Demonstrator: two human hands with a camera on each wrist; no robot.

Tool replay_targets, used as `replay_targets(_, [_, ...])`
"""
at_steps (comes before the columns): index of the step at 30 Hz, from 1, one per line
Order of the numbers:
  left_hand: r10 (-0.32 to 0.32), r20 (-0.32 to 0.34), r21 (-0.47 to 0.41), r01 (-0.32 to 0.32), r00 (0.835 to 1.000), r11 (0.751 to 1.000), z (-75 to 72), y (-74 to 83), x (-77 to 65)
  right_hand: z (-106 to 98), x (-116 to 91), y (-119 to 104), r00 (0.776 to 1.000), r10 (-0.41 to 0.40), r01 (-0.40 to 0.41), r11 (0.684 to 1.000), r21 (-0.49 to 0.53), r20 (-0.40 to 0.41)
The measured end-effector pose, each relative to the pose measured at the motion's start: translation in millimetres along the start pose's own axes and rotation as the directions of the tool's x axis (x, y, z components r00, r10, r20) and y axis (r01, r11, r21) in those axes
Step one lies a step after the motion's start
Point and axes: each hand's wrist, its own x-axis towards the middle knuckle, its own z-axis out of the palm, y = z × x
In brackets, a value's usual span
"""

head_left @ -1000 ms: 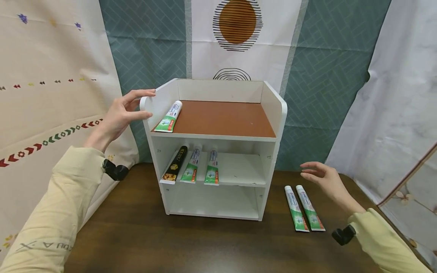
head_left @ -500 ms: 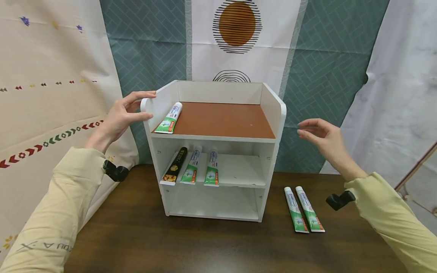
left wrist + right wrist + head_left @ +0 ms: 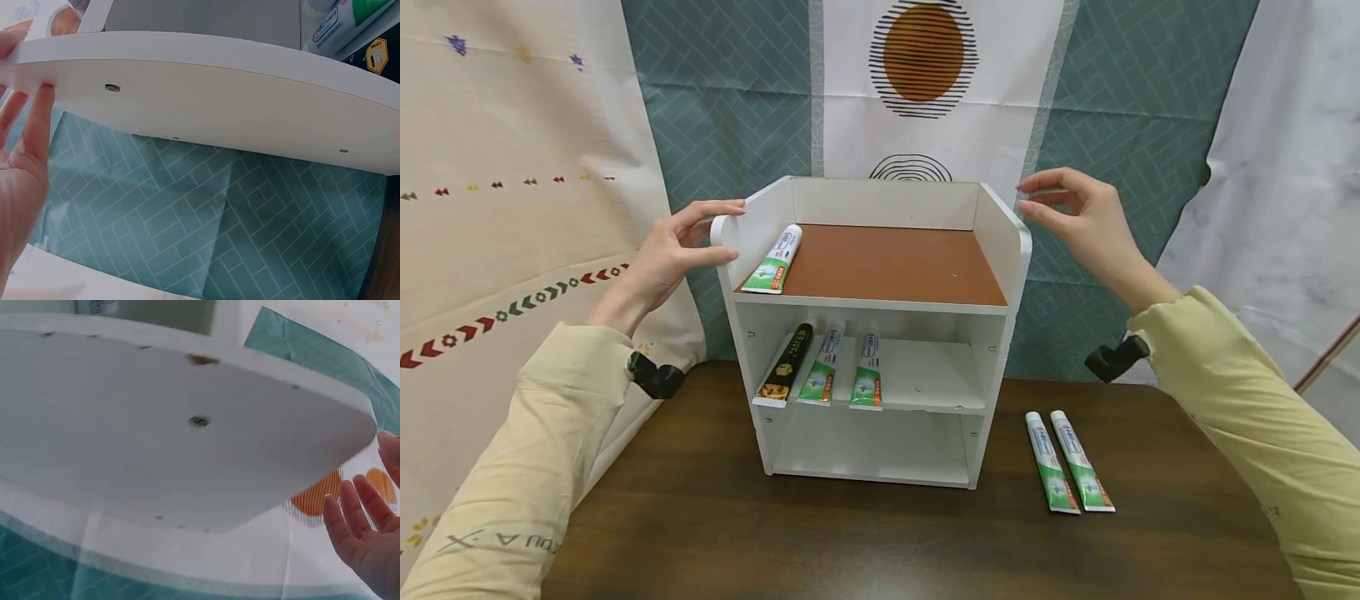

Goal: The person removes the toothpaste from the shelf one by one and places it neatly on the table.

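A small white three-tier shelf with a brown top surface stands on the table. At its left side panel, my left hand holds the upper edge, with fingers against the panel's outer face in the left wrist view. My right hand hovers at the right panel's top corner, fingers loosely bent and holding nothing; the right wrist view shows its fingertips just off that corner. A green-and-white toothpaste tube lies on the top tier. On the middle tier lie a black tube and two green-and-white tubes.
Two more green-and-white toothpaste tubes lie side by side on the dark wooden table, right of the shelf. Patterned cloths hang behind and at both sides, with a teal cloth close behind the shelf.
My right hand has risen from above the two table tubes and moved left to the shelf's upper right corner. The left hand, shelf and tubes stay put.
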Motion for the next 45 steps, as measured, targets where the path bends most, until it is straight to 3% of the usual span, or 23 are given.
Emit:
replay_targets(5, [0.001,0.001,0.007,-0.001,1.0,1.0,-0.2,0.4,0.1,14,21,-14,0.998,0.001,-0.003,1.0,0.03,0.058])
replay_targets(9, [0.001,0.002,-0.003,-0.001,1.0,1.0,-0.1,1.0,0.0,29,35,-26,0.994,-0.005,0.007,1.0,-0.019,0.112])
replay_targets(16, [0.0,0.004,-0.007,0.0,1.0,1.0,-0.1,1.6,-0.6,64,53,-35,0.969,-0.032,0.04,0.999,-0.029,0.245])
replay_targets(22, [-0.009,0.006,-0.006,0.009,1.0,1.0,-0.3,1.8,0.0,93,58,-41,0.943,-0.008,0.015,1.0,-0.016,0.332])
replay_targets(31, [-0.016,0.005,0.005,0.016,1.0,1.0,-1.0,-0.9,0.1,145,62,-48,0.892,0.02,-0.068,0.994,0.09,0.451])
replay_targets(37, [-0.007,0.008,0.003,0.007,1.0,1.0,0.0,-1.2,1.4,170,61,-57,0.873,0.032,-0.124,0.98,0.157,0.486])
replay_targets(41, [0.0,0.002,-0.005,0.0,1.0,1.0,-0.4,-1.0,1.4,186,60,-61,0.847,0.039,-0.177,0.961,0.213,0.53])
replay_targets(45, [0.01,-0.006,-0.018,-0.01,1.0,1.0,-0.4,-1.1,1.1,201,60,-65,0.835,0.061,-0.203,0.958,0.204,0.546])
